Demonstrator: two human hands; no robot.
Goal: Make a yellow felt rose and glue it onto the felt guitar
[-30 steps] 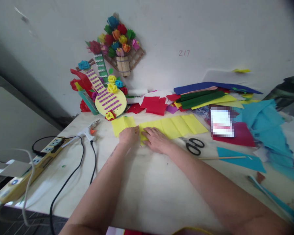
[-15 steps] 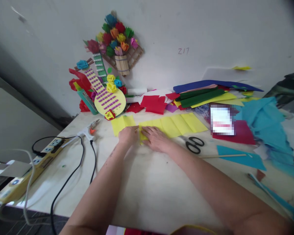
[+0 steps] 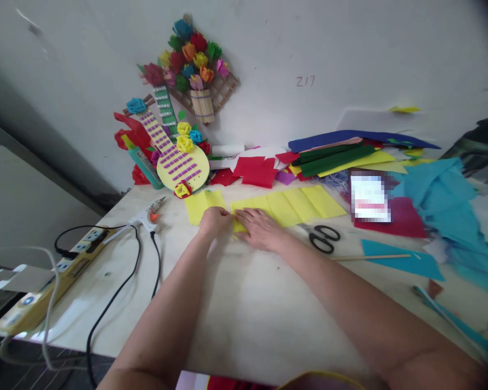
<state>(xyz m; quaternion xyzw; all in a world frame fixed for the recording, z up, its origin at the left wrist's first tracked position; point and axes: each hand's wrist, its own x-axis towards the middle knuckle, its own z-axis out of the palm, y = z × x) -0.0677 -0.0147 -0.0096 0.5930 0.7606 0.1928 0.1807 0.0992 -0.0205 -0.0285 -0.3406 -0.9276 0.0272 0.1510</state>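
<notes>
A long strip of yellow crepe paper (image 3: 289, 206) with crosswise creases lies flat on the table. My right hand (image 3: 258, 227) rests flat on its left part, fingers stretched out over the sheet. At the strip's left end my left hand (image 3: 216, 221) is closed, thumb and fingers pinched together at the paper's edge; what exactly lies between the fingertips is mostly hidden. Beyond that hand is a separate small yellow paper piece (image 3: 201, 203), partly covered by it. Black-handled scissors (image 3: 323, 238) lie right of my right wrist, their blades close to the strip.
A glue gun (image 3: 146, 218) and its cord lie left, near a power strip (image 3: 57, 281). Paper guitar (image 3: 183, 165), glue bottle (image 3: 144, 165) and coloured sheets (image 3: 254, 170) line the wall. A phone (image 3: 370, 199), thin stick (image 3: 374, 257) and blue paper (image 3: 402, 265) sit right.
My left hand has shifted slightly, its fingers curling more tightly at the strip's left end. The right hand stays flat on the paper.
</notes>
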